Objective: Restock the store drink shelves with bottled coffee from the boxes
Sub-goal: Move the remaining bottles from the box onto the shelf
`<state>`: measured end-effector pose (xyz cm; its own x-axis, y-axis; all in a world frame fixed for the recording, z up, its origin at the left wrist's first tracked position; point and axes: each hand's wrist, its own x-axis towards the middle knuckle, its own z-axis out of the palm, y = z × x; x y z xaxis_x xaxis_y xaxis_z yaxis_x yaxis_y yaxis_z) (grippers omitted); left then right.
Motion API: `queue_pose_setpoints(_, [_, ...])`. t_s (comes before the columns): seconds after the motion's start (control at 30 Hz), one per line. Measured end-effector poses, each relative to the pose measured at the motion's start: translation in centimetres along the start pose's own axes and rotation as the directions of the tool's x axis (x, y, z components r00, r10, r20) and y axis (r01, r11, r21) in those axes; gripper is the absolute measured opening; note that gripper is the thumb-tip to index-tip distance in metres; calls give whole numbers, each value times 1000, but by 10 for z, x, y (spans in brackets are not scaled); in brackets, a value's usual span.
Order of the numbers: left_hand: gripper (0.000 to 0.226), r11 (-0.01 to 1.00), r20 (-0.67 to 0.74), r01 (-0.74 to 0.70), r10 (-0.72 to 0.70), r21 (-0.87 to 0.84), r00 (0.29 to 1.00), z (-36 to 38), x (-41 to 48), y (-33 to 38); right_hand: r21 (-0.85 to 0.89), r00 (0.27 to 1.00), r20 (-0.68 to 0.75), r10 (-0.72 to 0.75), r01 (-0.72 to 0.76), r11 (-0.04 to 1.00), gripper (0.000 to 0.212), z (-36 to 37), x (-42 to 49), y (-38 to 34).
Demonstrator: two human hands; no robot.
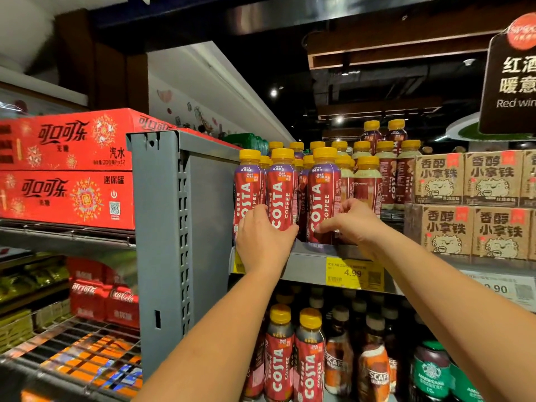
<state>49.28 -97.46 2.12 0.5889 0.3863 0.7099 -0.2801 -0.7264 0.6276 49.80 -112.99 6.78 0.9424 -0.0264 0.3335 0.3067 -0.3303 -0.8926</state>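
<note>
A store aisle: red cola cartons stack left of a grey upright. On the upper shelf, the left hand curls low around, seemingly, the middle front bottle; the right hand pinches the right front bottle near its base. Full bottles likely feel weighty and stiff with slick sleeves, so grip the lower body.
</note>
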Motion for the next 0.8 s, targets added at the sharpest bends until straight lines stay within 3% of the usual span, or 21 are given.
queue_pose_setpoints(0.23, [54, 1000, -71, 11, -9, 22, 997, -1, -5, -7, -8, 1000, -22, -4, 4, 1000, 51, -4, 1, 4])
queue_pose_setpoints(0.5, [50, 1000, -54, -1, 1, 6, 999, -4, -5, -11, -99, 999, 13, -52, 53, 994, 47, 15, -5, -4])
queue_pose_setpoints(0.8, [53, 1000, -8, 20, -20, -10, 1000, -7, -6, -10, -212, 996, -60, -68, 54, 976, 48, 18, -11, -6])
